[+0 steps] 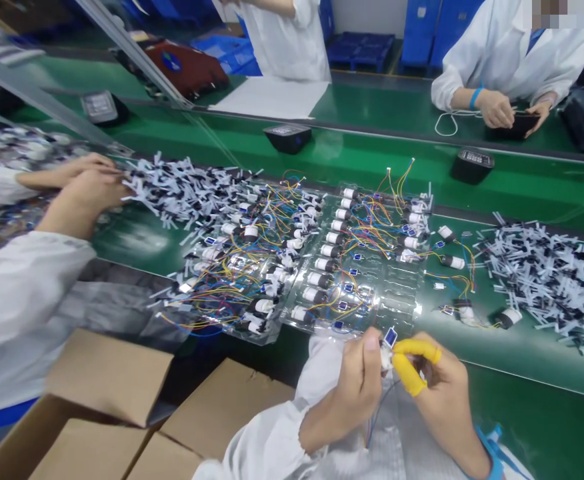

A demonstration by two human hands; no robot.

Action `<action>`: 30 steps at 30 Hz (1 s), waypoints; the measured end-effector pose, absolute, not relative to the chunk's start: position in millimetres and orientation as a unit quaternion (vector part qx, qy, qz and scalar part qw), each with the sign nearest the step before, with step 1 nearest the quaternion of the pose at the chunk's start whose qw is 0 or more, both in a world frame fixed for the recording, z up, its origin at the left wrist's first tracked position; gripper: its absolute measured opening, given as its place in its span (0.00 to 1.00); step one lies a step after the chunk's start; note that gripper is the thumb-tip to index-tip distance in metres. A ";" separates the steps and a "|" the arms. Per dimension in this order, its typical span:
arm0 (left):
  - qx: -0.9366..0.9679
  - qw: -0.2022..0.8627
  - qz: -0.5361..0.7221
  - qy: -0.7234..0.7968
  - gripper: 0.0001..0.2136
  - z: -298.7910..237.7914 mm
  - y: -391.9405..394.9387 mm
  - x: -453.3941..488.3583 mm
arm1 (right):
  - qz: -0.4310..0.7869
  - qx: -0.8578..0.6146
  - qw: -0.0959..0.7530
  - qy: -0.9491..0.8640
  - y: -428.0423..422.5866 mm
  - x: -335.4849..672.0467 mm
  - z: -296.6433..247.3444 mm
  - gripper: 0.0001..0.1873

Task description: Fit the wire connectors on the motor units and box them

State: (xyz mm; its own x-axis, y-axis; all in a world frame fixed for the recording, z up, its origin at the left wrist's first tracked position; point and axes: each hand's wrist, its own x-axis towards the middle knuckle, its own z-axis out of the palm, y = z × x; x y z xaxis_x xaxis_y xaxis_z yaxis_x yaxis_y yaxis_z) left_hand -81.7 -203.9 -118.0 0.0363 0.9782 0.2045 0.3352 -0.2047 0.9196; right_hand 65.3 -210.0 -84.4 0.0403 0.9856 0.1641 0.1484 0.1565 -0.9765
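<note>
My left hand (355, 390) and my right hand (437, 393), which has yellow finger cots on two fingers, pinch a small white wired component (386, 357) between them. It carries a small blue label, and thin wires hang down from it. Just beyond my hands lies a clear plastic blister tray (352, 267) on the green conveyor belt (537, 353). Its pockets hold several white-and-black cylindrical parts with yellow, blue and red wires. A second tray (232, 280) sits to its left, holding similar parts.
A co-worker's hands (85, 187) reach into a heap of white strips (187, 193) at left. Another heap (547, 280) lies at right. Open cardboard boxes (102, 400) stand at bottom left. Another co-worker's hands (512, 113) hold a black object across the belt.
</note>
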 end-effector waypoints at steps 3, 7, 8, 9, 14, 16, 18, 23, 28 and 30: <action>0.691 0.275 0.450 0.495 0.13 -111.7 -201.7 -84.1 | 0.393 -0.498 0.514 -0.577 -213.8 65.8 -83.2 0.09; 0.742 0.293 0.377 0.471 0.17 -100.9 -198.4 -85.9 | 0.340 -0.480 0.521 -0.619 -218.8 66.6 -84.7 0.14; 0.754 0.295 0.359 0.464 0.18 -99.5 -197.6 -86.4 | 0.325 -0.479 0.517 -0.631 -219.6 67.0 -86.0 0.16; 0.765 0.292 0.346 0.458 0.18 -98.8 -196.5 -86.8 | 0.314 -0.480 0.511 -0.640 -220.0 67.5 -87.6 0.18; 0.770 0.333 0.284 0.464 0.18 -99.0 -186.7 -90.0 | 0.351 -0.480 0.469 -0.653 -214.0 75.2 -94.8 0.17; 0.745 0.390 0.253 0.478 0.20 -96.3 -182.1 -91.2 | 0.375 -0.473 0.449 -0.659 -210.9 80.3 -94.7 0.13; 0.716 0.443 0.236 0.486 0.20 -91.2 -179.1 -91.9 | 0.379 -0.463 0.434 -0.673 -210.2 85.4 -93.5 0.10; 0.670 0.514 0.241 0.479 0.21 -81.8 -181.8 -88.6 | 0.323 -0.440 0.454 -0.704 -218.5 90.4 -97.4 0.15; 0.739 0.418 0.209 0.485 0.20 -90.2 -192.3 -80.8 | 0.257 -0.469 0.491 -0.687 -226.3 87.6 -101.8 0.20; 0.787 0.341 0.190 0.477 0.20 -95.7 -194.6 -77.4 | 0.272 -0.490 0.494 -0.665 -226.4 87.0 -99.6 0.18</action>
